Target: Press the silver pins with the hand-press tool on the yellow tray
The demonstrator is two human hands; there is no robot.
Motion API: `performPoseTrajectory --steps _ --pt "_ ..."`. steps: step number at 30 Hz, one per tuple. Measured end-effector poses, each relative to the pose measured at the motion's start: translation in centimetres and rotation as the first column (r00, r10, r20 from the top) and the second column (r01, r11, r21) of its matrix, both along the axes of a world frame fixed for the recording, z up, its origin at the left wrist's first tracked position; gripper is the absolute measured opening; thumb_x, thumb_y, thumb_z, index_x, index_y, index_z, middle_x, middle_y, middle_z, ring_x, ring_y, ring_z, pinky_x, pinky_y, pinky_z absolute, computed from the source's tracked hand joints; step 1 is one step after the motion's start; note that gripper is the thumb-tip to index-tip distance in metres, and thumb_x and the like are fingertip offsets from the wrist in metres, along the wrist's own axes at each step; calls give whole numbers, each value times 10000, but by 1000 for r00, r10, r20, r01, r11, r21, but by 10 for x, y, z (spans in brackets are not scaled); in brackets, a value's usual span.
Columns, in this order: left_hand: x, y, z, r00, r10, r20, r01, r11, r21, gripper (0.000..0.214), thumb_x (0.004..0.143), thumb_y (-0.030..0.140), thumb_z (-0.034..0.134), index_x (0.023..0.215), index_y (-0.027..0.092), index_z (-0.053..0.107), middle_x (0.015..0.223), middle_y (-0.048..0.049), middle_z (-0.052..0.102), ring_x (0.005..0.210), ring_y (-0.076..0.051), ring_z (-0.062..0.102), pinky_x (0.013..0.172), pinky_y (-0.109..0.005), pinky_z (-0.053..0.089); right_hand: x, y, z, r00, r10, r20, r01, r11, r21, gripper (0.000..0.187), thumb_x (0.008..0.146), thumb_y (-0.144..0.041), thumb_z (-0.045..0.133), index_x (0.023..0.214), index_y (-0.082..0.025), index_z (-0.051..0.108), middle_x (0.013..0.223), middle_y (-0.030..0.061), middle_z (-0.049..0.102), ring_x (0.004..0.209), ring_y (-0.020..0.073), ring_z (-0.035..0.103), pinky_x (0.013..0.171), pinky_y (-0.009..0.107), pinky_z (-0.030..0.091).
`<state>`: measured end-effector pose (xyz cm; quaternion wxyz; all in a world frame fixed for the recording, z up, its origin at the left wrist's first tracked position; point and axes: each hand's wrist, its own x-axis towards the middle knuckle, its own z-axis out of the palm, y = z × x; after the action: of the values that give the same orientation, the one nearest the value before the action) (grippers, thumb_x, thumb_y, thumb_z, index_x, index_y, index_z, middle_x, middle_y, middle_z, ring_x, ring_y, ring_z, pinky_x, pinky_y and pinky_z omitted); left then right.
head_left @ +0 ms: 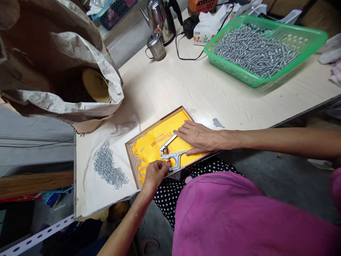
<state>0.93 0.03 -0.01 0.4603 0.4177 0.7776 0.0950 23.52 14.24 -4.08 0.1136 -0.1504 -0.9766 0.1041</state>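
Observation:
Snap pliers [173, 155] with a grey metal frame and a coil spring lie over a shallow wooden tray [162, 120] lined with yellow printed material. My right hand [199, 137] is on the pliers' handles, fingers over the upper one and thumb by the lower one. At the jaw end, my left hand [156, 172] has its fingertips pinched together next to a small red part; what they hold is too small to make out. Several small silver metal pins [137, 158] are scattered along the tray's left side.
A heap of similar metal pins [108, 167] lies on the table's left part. A green basket [231, 69] full of them stands at the back right. A large open sack [112, 81], a metal cup [156, 48] and a kettle [160, 17] stand farther back.

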Motion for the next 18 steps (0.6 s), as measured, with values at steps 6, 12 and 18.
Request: performPoseTrajectory --steps 6,12,18 --pt "7 -11 3 945 -91 -316 175 953 248 362 883 494 593 802 165 721 839 -78 691 784 -222 640 727 -332 499 0 -10 2 999 31 18 -30 999 -40 478 926 -372 660 1298 -111 513 1067 128 613 968 266 504 799 383 403" --pt "14 18 -4 742 -326 -585 608 694 385 609 780 285 795 1328 170 556 1396 -157 573 1265 -349 523 1045 -512 478 -25 -9 12 996 67 -53 -66 998 17 527 952 -337 624 1393 -116 439 1126 131 631 1043 275 508 861 408 379" --pt "4 39 -16 677 -309 -669 628 716 305 539 831 277 734 1316 168 525 1188 -129 644 1084 -298 586 947 -446 521 -44 0 4 1000 6 3 -7 998 59 551 900 -384 709 1319 -76 529 1152 160 635 1044 291 522 873 399 404"
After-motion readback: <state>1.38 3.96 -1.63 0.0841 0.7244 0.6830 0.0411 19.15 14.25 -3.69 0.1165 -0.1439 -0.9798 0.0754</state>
